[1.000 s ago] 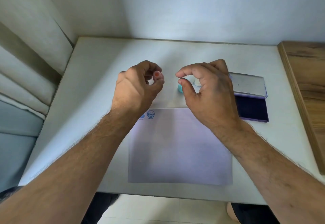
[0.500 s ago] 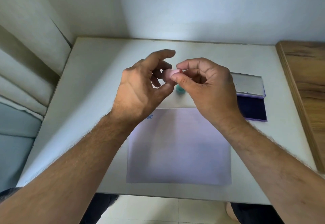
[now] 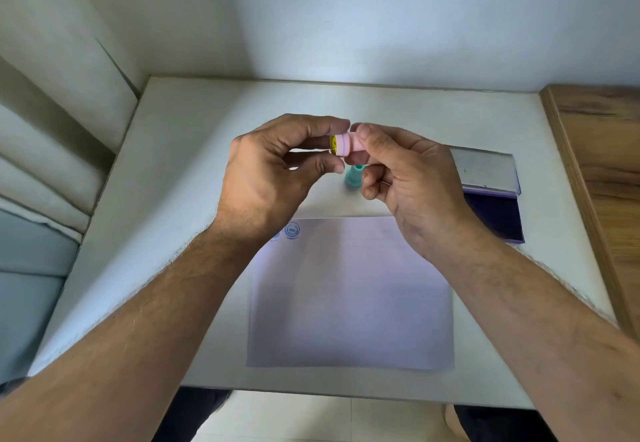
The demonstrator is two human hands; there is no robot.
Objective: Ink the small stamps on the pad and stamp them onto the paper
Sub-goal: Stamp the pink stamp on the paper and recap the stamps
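Observation:
A small pink stamp (image 3: pixel 348 145) with a yellow end is held sideways above the table between both hands. My right hand (image 3: pixel 412 185) grips its pink body with thumb and forefinger. My left hand (image 3: pixel 277 171) pinches the yellow end between thumb and forefinger. A teal stamp (image 3: pixel 354 176) stands on the table just below, partly hidden by my right fingers. The white paper (image 3: pixel 349 296) lies in front of me with two blue round prints (image 3: pixel 292 230) at its top left corner. The open ink pad (image 3: pixel 491 213), dark blue, lies to the right.
The ink pad's grey lid (image 3: pixel 485 171) lies flat behind the pad. A wooden surface (image 3: pixel 602 171) borders the white table (image 3: pixel 180 171) on the right. A wall stands behind, cushions to the left.
My hands came together and rose over the table. The pink stamp went from my left fingers into a shared grip, and now lies sideways with its yellow end showing.

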